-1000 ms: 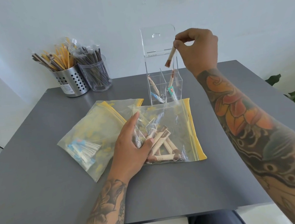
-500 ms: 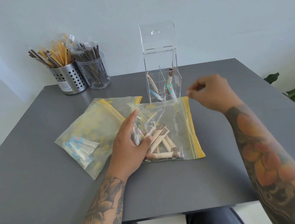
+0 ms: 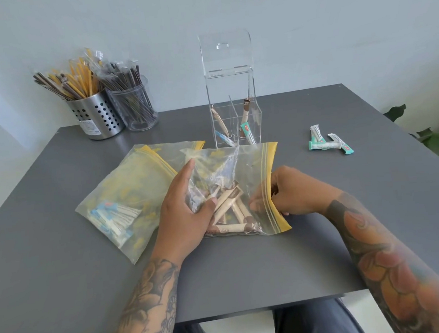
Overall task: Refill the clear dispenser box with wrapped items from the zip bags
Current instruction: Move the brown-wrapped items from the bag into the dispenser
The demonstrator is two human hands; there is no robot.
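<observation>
Left bag (image 3: 126, 201): flat on the grey desk (image 3: 64, 286), blue-and-white packets inside.
Left hand (image 3: 185, 211): fingers straight, pressing on the right bag (image 3: 239, 188).
Right bag: brown sticks (image 3: 232, 207) inside.
Dispenser box (image 3: 231, 96): behind the bags, lid up, few sticks inside.
Right hand (image 3: 292, 194): fingers pinching the right bag's yellow zip edge.
Green packets (image 3: 328, 143): loose, far right.
</observation>
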